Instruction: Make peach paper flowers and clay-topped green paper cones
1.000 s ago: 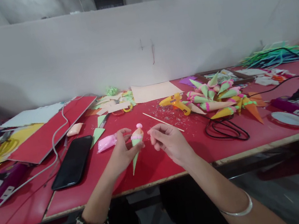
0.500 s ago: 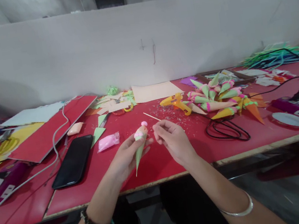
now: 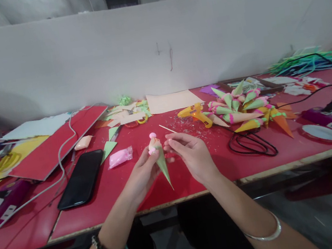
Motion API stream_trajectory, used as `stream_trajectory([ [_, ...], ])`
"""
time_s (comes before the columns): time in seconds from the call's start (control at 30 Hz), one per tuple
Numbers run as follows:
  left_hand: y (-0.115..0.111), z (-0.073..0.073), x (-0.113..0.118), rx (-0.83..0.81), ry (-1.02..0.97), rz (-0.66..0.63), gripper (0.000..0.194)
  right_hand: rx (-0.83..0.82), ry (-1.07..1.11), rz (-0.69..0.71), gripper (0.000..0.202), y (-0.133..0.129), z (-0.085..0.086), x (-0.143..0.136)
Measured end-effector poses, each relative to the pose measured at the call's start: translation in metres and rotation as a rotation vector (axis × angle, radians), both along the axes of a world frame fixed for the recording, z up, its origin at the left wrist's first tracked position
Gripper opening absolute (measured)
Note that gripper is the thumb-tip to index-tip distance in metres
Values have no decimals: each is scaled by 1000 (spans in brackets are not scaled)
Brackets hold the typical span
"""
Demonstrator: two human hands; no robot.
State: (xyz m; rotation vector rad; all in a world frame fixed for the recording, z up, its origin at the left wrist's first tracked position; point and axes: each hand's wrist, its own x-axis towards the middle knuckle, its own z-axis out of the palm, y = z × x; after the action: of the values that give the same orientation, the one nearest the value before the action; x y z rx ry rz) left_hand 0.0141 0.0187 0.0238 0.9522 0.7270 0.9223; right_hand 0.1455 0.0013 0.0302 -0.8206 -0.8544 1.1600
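At the near edge of the red table (image 3: 195, 187), the left hand (image 3: 142, 175) grips a small green paper cone (image 3: 161, 163) between thumb and fingers, tip pointing down and to the right, with a peach-and-pink scoop and a pink ball on top. Half a second earlier the cone's tip slanted down and to the left; it has since been swung the other way and drawn a little leftward, so a different face now turns toward the right hand (image 3: 190, 154). The right hand's fingertips are pinched narrow just beside the cone's top, touching or nearly touching it; whether they hold a small piece cannot be told. The turning suggests, as a judgement, that the topping is being worked or checked around its rim. Left of the hands lie a pink packet (image 3: 119, 157) and a black phone (image 3: 81, 179). Just beyond the right hand a thin wooden stick (image 3: 167, 129) shows partly. Farther back, a yellow glue gun (image 3: 196, 114) rests beside a heap of finished cones (image 3: 243, 109), with a black cable coil (image 3: 252, 144) to the right and paper scraps (image 3: 126, 116) against the white partition (image 3: 153, 50).
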Motion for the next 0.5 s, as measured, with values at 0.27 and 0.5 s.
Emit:
stream_trajectory([
  [0.27, -5, 4, 4, -49, -9, -2, 23, 25, -102, -59, 9, -2, 2, -1],
  [0.5, -8, 10, 4, -89, -38, 9, 26, 54, -196, -1, 11, -3, 1, 0],
])
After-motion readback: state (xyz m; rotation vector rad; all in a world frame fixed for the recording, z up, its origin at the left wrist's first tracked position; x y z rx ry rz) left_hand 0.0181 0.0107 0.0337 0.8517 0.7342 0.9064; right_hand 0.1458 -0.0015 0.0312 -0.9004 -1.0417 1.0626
